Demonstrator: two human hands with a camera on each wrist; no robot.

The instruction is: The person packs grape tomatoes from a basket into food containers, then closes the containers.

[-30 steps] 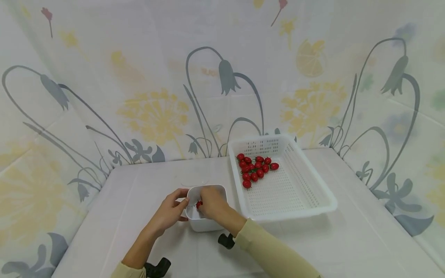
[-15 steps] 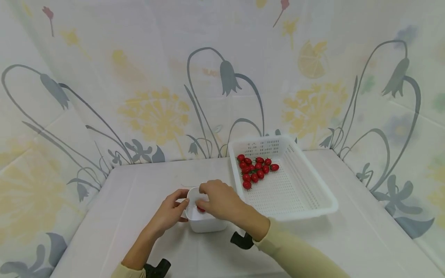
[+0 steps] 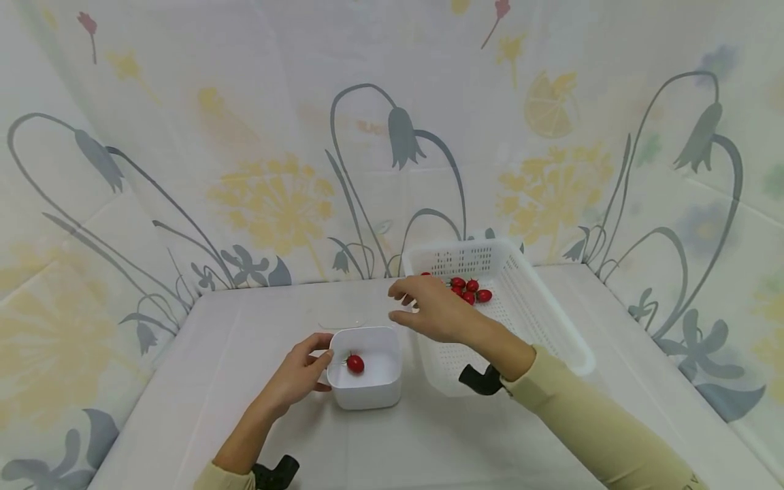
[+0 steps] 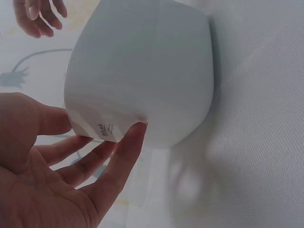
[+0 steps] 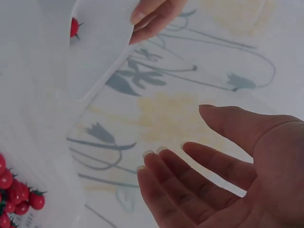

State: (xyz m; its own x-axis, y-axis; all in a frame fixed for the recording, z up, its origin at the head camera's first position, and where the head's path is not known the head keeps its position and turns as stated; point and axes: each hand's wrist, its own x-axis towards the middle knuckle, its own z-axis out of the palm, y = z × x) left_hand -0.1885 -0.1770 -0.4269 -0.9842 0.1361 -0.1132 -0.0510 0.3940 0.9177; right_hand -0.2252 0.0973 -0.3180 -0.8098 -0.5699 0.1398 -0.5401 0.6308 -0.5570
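Head view: right hand [image 3: 437, 312], empty and relaxed, is nearer the tomatoes [image 3: 468, 298], rightward beyond it; left hand [image 3: 298, 371] grips the square container [image 3: 367, 397].

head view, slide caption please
Left hand holds a white box with one cherry tomato inside; empty right hand near the white basket.

Flower-printed cloth [image 3: 367, 150] behind a white table [image 3: 245, 333]
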